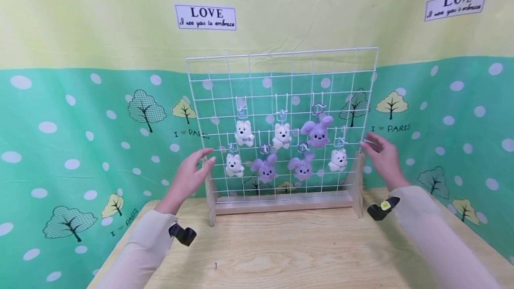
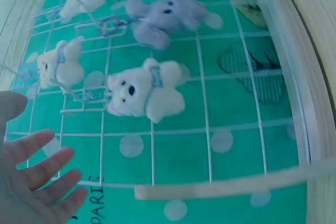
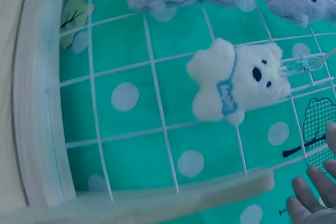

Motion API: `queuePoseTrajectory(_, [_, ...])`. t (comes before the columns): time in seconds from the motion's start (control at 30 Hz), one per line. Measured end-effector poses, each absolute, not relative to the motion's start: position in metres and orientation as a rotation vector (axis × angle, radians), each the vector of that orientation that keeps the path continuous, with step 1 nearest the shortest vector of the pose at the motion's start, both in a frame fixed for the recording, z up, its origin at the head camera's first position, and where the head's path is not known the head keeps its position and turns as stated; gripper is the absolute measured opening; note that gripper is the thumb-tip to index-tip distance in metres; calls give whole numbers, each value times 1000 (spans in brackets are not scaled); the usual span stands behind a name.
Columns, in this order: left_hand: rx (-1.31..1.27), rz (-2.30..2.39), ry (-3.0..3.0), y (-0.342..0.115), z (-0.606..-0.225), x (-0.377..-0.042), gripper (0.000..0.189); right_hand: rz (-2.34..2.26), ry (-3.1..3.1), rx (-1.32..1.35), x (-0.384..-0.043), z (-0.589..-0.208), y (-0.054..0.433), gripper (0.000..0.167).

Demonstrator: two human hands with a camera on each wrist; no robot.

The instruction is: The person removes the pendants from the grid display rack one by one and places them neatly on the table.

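At 12 o'clock we have the wire grid rack (image 1: 282, 53), hung with plush keychains (image 1: 283, 136). Our left hand (image 1: 190, 171) near its 8 o'clock side and right hand (image 1: 383, 157) near 3 o'clock grip nothing, fingers loosely spread; contact we cannot tell. To adjust it, we should probably guide both wooden side supports (image 1: 210, 200) evenly.

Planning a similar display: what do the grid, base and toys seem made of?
Grid: probably metal wire with smooth white coating, being thin yet straight.
Base: likely wood, matte, by its pale tan colour.
Toys: seemingly plush fabric, from their fuzzy surfaces.
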State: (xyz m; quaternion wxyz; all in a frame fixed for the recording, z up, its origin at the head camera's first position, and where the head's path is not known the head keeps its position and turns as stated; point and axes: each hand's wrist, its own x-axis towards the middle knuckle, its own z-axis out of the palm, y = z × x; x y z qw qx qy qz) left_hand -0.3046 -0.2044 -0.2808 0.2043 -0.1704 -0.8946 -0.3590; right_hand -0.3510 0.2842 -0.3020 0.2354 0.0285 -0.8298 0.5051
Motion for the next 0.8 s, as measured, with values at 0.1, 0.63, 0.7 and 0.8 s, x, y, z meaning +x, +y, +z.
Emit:
queuePoseTrajectory(0.1, [-441, -1222, -2474, -200, -276, -311, 49, 1461, -2201, -15, -355, -299, 278, 60])
queuePoseTrajectory(0.63, [-264, -1537, -2276, -163, -283, -337, 35, 1886, -1755, -323, -374, -292, 251, 47])
queuePoseTrajectory(0.7, [-242, -1534, -2269, -160, -285, -339, 33, 1885, -1751, -310, -376, -294, 250, 45])
queuePoseTrajectory(0.8, [-207, -1539, -2252, -158, -287, -342, 30, 1905, -1732, -292, -377, -294, 248, 44])
